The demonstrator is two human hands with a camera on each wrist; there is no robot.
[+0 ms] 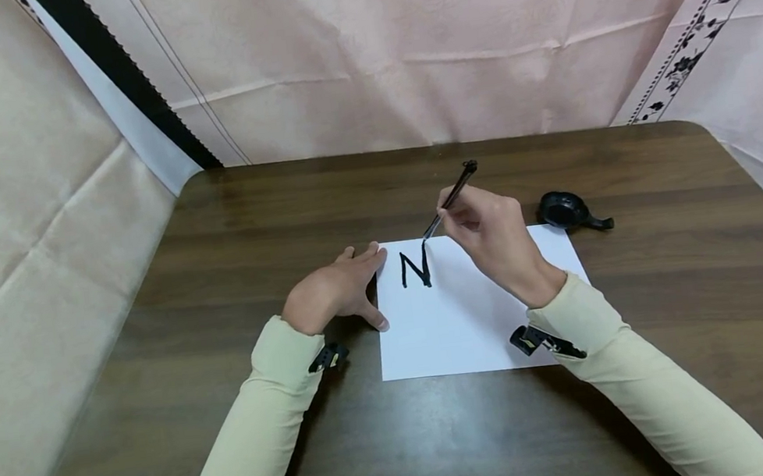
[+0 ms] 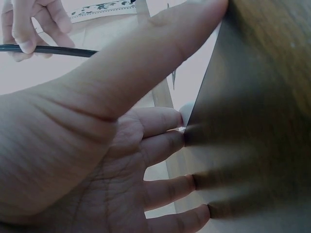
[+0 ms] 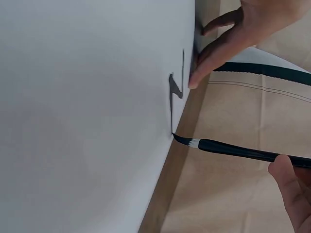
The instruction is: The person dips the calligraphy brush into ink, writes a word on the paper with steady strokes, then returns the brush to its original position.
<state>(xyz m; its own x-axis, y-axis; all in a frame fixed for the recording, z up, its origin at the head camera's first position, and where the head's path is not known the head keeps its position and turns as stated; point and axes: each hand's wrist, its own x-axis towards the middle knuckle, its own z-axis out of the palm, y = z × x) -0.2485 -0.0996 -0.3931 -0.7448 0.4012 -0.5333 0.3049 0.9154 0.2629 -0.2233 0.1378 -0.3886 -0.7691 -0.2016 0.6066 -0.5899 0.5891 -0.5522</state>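
A paintbrush (image 1: 451,197) with a dark handle is pinched in my right hand (image 1: 491,241). Its inked tip (image 3: 181,139) meets the upper end of the right stroke of a black letter N (image 1: 416,267). That letter stands near the top left of a white sheet of paper (image 1: 463,331). My left hand (image 1: 341,290) rests at the sheet's left edge, thumb and fingers spread. In the left wrist view the left fingertips (image 2: 187,182) press on the table, with the thumb across the paper's edge.
A small black dish with a handle (image 1: 564,211) sits by the paper's top right corner. The brown wooden table (image 1: 245,222) reaches to pale cloth (image 1: 367,51) hung behind it. Dark bands (image 1: 676,71) with floral print run down the cloth at right.
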